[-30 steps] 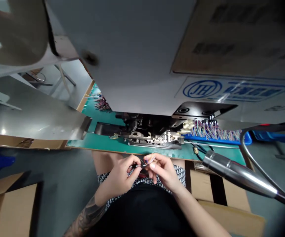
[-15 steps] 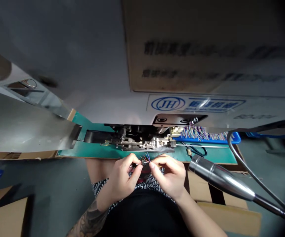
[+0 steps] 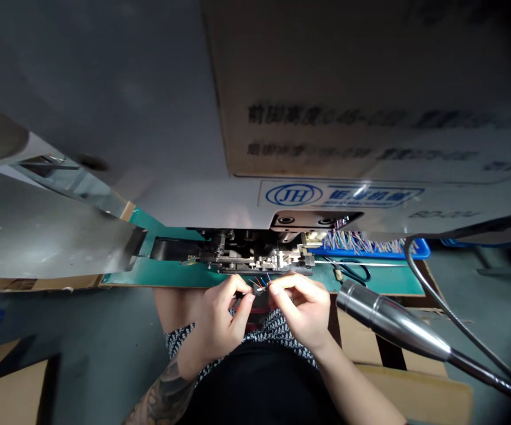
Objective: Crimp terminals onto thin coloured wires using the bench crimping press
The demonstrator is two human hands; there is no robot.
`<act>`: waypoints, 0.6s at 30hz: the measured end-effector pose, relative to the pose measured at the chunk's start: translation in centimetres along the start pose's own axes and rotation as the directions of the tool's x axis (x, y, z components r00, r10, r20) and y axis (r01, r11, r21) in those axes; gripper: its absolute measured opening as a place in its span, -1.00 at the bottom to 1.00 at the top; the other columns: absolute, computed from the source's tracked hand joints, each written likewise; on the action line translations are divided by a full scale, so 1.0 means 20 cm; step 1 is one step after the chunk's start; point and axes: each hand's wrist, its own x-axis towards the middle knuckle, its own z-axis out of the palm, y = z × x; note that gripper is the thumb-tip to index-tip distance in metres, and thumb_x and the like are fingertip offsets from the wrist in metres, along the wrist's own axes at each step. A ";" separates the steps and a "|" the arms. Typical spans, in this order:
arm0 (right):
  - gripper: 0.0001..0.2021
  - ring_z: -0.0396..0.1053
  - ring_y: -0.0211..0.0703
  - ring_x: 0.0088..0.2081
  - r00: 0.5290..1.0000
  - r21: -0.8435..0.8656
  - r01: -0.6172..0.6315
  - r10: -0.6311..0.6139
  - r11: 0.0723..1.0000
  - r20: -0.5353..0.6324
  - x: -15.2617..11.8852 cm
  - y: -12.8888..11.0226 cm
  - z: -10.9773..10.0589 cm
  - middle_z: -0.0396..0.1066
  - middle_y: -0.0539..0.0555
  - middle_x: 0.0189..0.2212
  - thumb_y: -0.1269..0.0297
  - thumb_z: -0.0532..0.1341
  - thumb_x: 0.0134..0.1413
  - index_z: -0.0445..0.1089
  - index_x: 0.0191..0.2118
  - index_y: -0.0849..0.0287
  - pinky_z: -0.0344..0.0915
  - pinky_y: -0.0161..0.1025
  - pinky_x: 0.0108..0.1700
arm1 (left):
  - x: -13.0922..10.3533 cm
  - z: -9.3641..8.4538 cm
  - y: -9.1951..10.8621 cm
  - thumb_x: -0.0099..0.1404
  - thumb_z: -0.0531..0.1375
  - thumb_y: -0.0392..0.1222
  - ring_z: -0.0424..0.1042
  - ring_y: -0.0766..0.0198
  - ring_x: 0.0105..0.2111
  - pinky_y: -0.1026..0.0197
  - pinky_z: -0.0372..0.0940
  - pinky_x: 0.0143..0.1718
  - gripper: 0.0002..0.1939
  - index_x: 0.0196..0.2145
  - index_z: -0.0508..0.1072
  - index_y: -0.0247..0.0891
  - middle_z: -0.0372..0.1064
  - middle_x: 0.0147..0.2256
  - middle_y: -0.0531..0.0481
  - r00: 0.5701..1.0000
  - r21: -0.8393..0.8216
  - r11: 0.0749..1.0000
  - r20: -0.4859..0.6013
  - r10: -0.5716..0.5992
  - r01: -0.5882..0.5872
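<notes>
Between my hands is a small dark piece (image 3: 259,290) with thin coloured wires (image 3: 264,280) rising from it, blue, red and white among them. My left hand (image 3: 227,313) pinches the dark piece between thumb and forefinger. On the other side, my right hand (image 3: 302,306) is closed, thumb against forefinger, at the wires; its fingertips hide which strands they hold. Both hands are just in front of the green work surface's edge, above my lap. Close beyond them stands the metal mechanism (image 3: 259,260) of a bench machine.
The machine's large pale housing (image 3: 171,147) looms overhead. A blue tray (image 3: 421,251) of many coloured wires lies behind on the right. A metal lamp (image 3: 388,319) on a flexible neck reaches in from the right. A sheet-metal chute (image 3: 60,230) is at the left, cardboard boxes (image 3: 16,378) below.
My right hand has shifted slightly at the wires, and the orange strand that stuck out under its fingers no longer shows. My left hand keeps its pinch. The view has tilted a little.
</notes>
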 end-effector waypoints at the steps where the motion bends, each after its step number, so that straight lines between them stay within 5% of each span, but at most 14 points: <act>1: -0.85 0.48 -0.15 -0.54 0.998 0.040 -0.034 0.036 0.999 -0.058 -0.01 0.01 0.03 0.56 0.03 -0.48 0.30 0.36 0.34 0.61 -0.31 0.11 0.44 -0.21 -0.49 | 0.00 0.02 0.00 0.51 0.15 -0.34 0.50 0.28 -0.37 0.28 0.33 -0.38 -0.90 -0.20 0.34 -0.17 0.43 -0.33 0.02 0.998 0.034 0.999 -0.044 0.040 -0.038; 6: -0.80 0.43 -0.14 -0.62 0.937 0.206 -0.191 0.241 0.960 -0.252 -0.01 0.06 0.14 0.52 0.01 -0.60 0.15 0.43 0.27 0.61 -0.36 0.11 0.43 -0.21 -0.56 | 0.01 0.10 0.00 0.50 0.15 -0.40 0.55 0.22 -0.31 0.24 0.40 -0.30 -0.86 -0.16 0.34 -0.18 0.48 -0.30 -0.06 0.973 0.199 0.974 -0.182 0.143 -0.106; 18: -0.64 0.36 -0.20 -0.62 0.898 0.304 -0.341 0.404 0.889 -0.176 0.05 -0.02 0.13 0.49 -0.01 -0.63 0.05 0.45 0.26 0.51 -0.50 0.08 0.37 -0.25 -0.55 | 0.04 0.11 0.02 0.50 0.14 -0.37 0.59 0.19 -0.36 0.20 0.47 -0.32 -0.86 -0.22 0.35 -0.15 0.52 -0.35 -0.04 0.962 0.275 0.960 -0.241 0.129 -0.060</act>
